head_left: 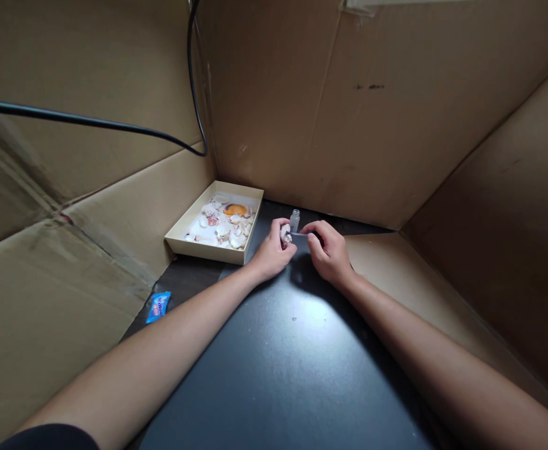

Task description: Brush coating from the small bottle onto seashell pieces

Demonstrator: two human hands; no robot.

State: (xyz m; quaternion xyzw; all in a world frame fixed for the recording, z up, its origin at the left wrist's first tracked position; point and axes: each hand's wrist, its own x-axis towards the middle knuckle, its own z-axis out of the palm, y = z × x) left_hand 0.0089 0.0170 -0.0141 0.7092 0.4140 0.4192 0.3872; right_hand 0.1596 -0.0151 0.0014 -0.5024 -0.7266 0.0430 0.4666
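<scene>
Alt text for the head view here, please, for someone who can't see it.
A left hand holds a small, mottled, shell-like piece while the right hand holds a thin stick at or near it. Just beyond stands a small translucent bottle on a dark table; to the left lie a shallow box of seashells and a blue packet.

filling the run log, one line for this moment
left hand: holds whitish object; right hand: holds thin stick; bottle: upright; shells: in box
</scene>
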